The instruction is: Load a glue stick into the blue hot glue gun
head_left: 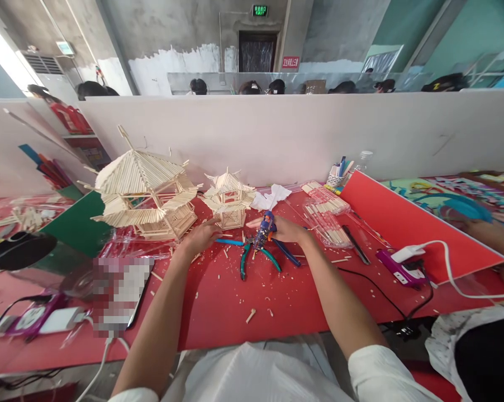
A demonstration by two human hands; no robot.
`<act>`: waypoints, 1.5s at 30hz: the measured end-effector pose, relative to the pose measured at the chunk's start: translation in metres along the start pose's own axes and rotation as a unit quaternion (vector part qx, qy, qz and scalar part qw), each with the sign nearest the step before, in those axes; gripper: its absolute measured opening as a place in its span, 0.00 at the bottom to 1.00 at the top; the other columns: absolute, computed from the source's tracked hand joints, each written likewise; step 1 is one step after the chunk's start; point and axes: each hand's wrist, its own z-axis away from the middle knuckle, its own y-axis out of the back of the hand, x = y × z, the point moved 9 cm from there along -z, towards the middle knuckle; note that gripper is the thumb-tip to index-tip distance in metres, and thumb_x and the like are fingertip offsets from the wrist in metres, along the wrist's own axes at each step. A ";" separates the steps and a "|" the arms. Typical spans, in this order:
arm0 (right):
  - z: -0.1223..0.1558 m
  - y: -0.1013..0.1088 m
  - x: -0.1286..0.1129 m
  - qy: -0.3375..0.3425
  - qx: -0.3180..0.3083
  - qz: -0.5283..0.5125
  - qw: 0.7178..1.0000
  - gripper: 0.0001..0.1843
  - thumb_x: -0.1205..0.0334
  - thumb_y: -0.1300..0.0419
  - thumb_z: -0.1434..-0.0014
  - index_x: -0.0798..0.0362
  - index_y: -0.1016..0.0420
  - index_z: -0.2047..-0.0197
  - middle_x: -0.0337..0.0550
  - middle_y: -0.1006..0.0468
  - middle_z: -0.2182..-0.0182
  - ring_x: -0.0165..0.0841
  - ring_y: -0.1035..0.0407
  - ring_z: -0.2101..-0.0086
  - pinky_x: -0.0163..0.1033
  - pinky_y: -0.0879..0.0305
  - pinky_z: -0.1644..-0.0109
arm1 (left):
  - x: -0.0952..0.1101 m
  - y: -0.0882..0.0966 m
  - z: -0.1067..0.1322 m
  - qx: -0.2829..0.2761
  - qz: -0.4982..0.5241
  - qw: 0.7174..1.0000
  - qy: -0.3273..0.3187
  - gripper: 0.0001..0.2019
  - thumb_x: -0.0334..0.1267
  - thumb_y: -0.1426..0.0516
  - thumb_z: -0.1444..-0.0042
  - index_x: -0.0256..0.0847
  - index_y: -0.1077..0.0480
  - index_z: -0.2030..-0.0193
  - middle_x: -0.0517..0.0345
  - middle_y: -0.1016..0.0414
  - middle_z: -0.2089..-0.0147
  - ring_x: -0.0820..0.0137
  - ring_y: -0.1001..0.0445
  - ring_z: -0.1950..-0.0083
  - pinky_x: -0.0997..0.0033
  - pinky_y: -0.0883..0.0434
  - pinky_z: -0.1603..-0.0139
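My right hand [286, 229] is closed around a small blue and purple glue gun [265, 227], its tip pointing down at the red table [218, 301]. My left hand [200, 237] rests on the table just in front of a small wooden-stick pavilion model [229, 202], fingers curled near its base; whether it holds anything is hidden. Teal-handled pliers [252, 259] and blue-handled cutters [286, 252] lie between my hands.
A larger stick pavilion [145, 195] stands at the left on a green mat. Bundles of sticks in clear wrap [325, 215] lie at the right, near a pen cup [336, 176]. A second purple glue gun [398, 271] with white cable lies right. A phone [122, 296] lies left.
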 end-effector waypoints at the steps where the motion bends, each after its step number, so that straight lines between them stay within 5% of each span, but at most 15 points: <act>1: 0.003 0.002 0.000 -0.009 -0.006 -0.016 1.000 0.20 0.59 0.41 0.41 0.47 0.20 0.47 0.45 0.18 0.52 0.44 0.28 0.45 0.49 0.33 0.39 | 0.003 0.001 0.000 -0.003 -0.004 1.000 -0.006 0.14 0.41 0.48 0.35 0.41 0.21 0.59 0.46 0.24 0.45 0.59 0.25 0.43 0.59 0.29 0.41; 4: 0.014 0.022 0.005 -0.025 0.051 -0.063 0.996 0.15 0.55 0.39 0.43 0.48 0.17 0.55 0.46 0.16 0.58 0.46 0.25 0.50 0.49 0.28 0.47 | 0.010 0.006 -0.001 -0.009 -0.011 1.000 -0.016 0.14 0.41 0.49 0.35 0.40 0.22 0.58 0.46 0.24 0.49 0.60 0.24 0.49 0.61 0.28 0.44; 7: 0.029 0.054 0.016 -0.028 0.184 -0.114 0.976 0.14 0.52 0.36 0.46 0.50 0.18 0.59 0.47 0.17 0.61 0.45 0.25 0.54 0.48 0.27 0.52 | 0.013 0.011 -0.002 -0.006 -0.006 1.000 -0.010 0.12 0.39 0.48 0.36 0.40 0.23 0.59 0.48 0.24 0.55 0.62 0.24 0.53 0.62 0.28 0.47; 9: 0.043 0.077 0.027 -0.022 0.299 -0.167 0.939 0.15 0.50 0.34 0.47 0.51 0.19 0.61 0.47 0.18 0.63 0.43 0.24 0.57 0.46 0.26 0.55 | 0.015 0.012 -0.002 -0.009 -0.001 1.000 -0.011 0.12 0.39 0.48 0.36 0.40 0.24 0.60 0.47 0.24 0.56 0.62 0.25 0.55 0.62 0.28 0.47; 14: 0.089 0.122 0.054 0.003 0.557 -0.235 0.797 0.18 0.43 0.34 0.46 0.51 0.24 0.68 0.43 0.21 0.69 0.34 0.26 0.68 0.39 0.26 0.64 | 0.020 0.010 -0.002 -0.003 0.045 0.999 -0.024 0.13 0.41 0.49 0.35 0.40 0.24 0.58 0.46 0.24 0.50 0.61 0.25 0.50 0.59 0.29 0.43; 17: 0.108 0.132 0.066 -0.017 0.646 -0.193 0.738 0.19 0.44 0.35 0.44 0.52 0.26 0.71 0.39 0.23 0.74 0.30 0.28 0.74 0.37 0.28 0.68 | 0.027 0.011 -0.002 0.001 0.100 0.994 -0.035 0.15 0.47 0.47 0.35 0.40 0.24 0.57 0.42 0.27 0.42 0.58 0.27 0.41 0.56 0.32 0.38; 19: 0.113 0.133 0.070 -0.039 0.671 -0.146 0.726 0.18 0.46 0.36 0.43 0.53 0.26 0.72 0.39 0.24 0.75 0.31 0.28 0.76 0.38 0.28 0.69 | 0.032 0.012 -0.002 -0.001 0.126 0.991 -0.038 0.17 0.50 0.46 0.36 0.40 0.22 0.58 0.41 0.30 0.37 0.56 0.32 0.35 0.54 0.34 0.35; 22: 0.107 0.130 0.066 -0.055 0.656 -0.088 0.748 0.16 0.49 0.35 0.42 0.54 0.24 0.71 0.41 0.22 0.75 0.32 0.27 0.75 0.40 0.26 0.66 | 0.041 0.014 -0.003 -0.002 0.145 0.989 -0.026 0.17 0.52 0.45 0.36 0.42 0.21 0.59 0.43 0.35 0.33 0.54 0.38 0.30 0.51 0.37 0.32; 25: 0.088 0.119 0.061 -0.063 0.582 -0.105 0.804 0.17 0.48 0.35 0.42 0.54 0.23 0.71 0.41 0.22 0.76 0.31 0.28 0.75 0.39 0.26 0.65 | 0.050 0.016 -0.004 0.010 0.160 0.987 -0.005 0.18 0.53 0.44 0.37 0.41 0.21 0.58 0.43 0.33 0.34 0.53 0.38 0.30 0.50 0.38 0.32; 28: 0.062 0.096 0.060 -0.094 0.440 -0.185 0.874 0.21 0.43 0.35 0.43 0.55 0.23 0.70 0.41 0.23 0.76 0.30 0.28 0.76 0.37 0.27 0.68 | 0.061 0.020 -0.006 0.028 0.192 0.981 0.001 0.18 0.52 0.44 0.37 0.40 0.21 0.60 0.43 0.26 0.41 0.53 0.36 0.31 0.49 0.38 0.32; 31: 0.044 0.067 0.054 -0.125 0.288 -0.255 0.915 0.21 0.43 0.33 0.45 0.56 0.22 0.68 0.42 0.23 0.74 0.30 0.28 0.74 0.36 0.28 0.68 | 0.063 0.023 -0.008 0.052 0.252 0.966 0.015 0.19 0.53 0.44 0.38 0.39 0.23 0.62 0.43 0.23 0.46 0.54 0.32 0.35 0.52 0.34 0.36; 34: 0.038 0.048 0.044 -0.128 0.190 -0.295 0.928 0.21 0.44 0.31 0.47 0.56 0.21 0.66 0.41 0.24 0.74 0.30 0.29 0.74 0.35 0.30 0.69 | 0.053 0.027 -0.008 0.092 0.309 0.946 0.043 0.21 0.56 0.43 0.40 0.37 0.25 0.61 0.43 0.22 0.46 0.56 0.27 0.41 0.57 0.30 0.41; 39: 0.041 0.045 0.034 -0.093 0.154 -0.333 0.926 0.23 0.42 0.30 0.49 0.56 0.22 0.66 0.38 0.28 0.78 0.27 0.34 0.78 0.33 0.36 0.74 | 0.041 0.032 -0.006 0.146 0.312 0.936 0.063 0.21 0.57 0.42 0.41 0.37 0.25 0.61 0.45 0.20 0.50 0.58 0.23 0.47 0.59 0.28 0.44; 45: 0.048 0.045 0.026 -0.027 0.110 -0.338 0.934 0.32 0.32 0.33 0.51 0.56 0.21 0.63 0.34 0.32 0.84 0.27 0.38 0.83 0.32 0.41 0.79 | 0.064 0.015 -0.008 0.036 0.275 0.961 0.009 0.21 0.56 0.46 0.37 0.40 0.24 0.57 0.43 0.23 0.44 0.55 0.26 0.41 0.52 0.30 0.39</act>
